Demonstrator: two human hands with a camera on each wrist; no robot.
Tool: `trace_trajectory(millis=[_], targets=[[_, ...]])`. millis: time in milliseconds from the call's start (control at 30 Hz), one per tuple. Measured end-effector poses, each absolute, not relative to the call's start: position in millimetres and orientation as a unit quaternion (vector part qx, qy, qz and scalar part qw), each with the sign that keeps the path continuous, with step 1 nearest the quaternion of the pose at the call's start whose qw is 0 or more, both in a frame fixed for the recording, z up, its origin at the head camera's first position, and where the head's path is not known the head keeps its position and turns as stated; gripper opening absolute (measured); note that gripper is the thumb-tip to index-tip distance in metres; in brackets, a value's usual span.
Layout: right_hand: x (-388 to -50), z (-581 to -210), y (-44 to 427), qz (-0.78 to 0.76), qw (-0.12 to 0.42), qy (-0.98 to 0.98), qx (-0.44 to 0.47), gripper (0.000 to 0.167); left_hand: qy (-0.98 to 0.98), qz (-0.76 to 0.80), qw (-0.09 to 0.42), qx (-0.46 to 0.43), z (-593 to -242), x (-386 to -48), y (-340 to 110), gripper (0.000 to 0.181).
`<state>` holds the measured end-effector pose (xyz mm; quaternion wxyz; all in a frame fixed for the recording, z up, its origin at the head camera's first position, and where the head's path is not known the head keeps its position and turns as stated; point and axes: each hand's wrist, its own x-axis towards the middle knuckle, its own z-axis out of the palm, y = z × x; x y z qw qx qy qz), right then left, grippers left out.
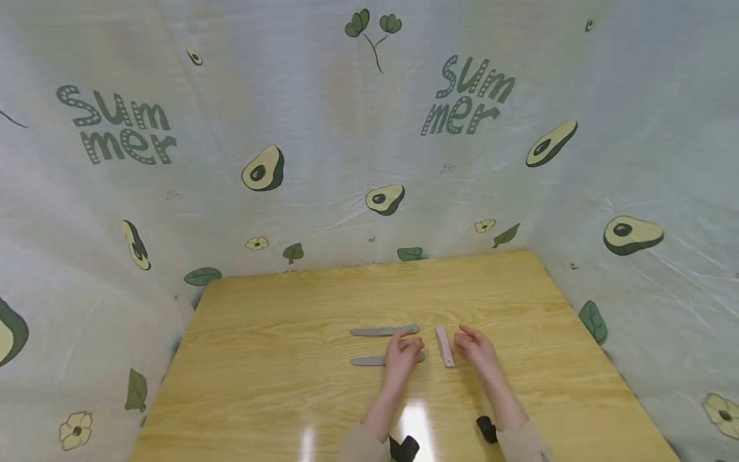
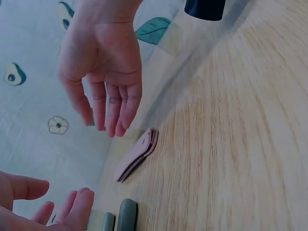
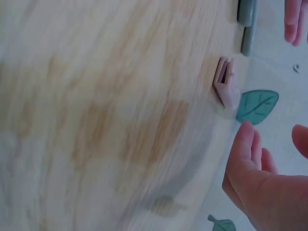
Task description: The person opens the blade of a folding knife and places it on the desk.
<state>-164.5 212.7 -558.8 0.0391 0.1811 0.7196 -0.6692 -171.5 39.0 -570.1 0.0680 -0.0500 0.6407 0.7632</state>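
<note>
Two knives with grey-green handles lie on the wooden table [image 1: 260, 385], blades pointing left: a farther knife [image 1: 372, 332] and a nearer knife [image 1: 367, 361]. My left hand [image 1: 402, 353] hovers over their handle ends with loosely bent fingers, holding nothing, and hides part of the nearer handle. To the right lies a pink slotted handle [image 1: 444, 346], which looks like a folded knife; its slot shows in the left wrist view. Just right of it, my right hand [image 1: 476, 346] is held above the table, fingers relaxed and apart from the pink handle.
A pale curtain [image 1: 323, 128] printed with avocados, leaves and lettering surrounds the table's back and sides. Black devices sit at both wrists, one a black cylinder [image 1: 487, 428] by the right sleeve. Light glares off the table's front part.
</note>
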Motion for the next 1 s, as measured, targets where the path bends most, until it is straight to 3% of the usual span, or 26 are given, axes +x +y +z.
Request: trace_trajectory(millis=[433,1000], targets=[[-175,-569,215,-0.682,0.065,0.710,0.164,0.052,0.732,0.677,0.053,-0.060,-577,-188,90,0.040],[-177,-570,210,-0.697,0.059,0.695,0.168,0.051,0.717,0.692,0.046,-0.076,-579,-194,95,0.040]])
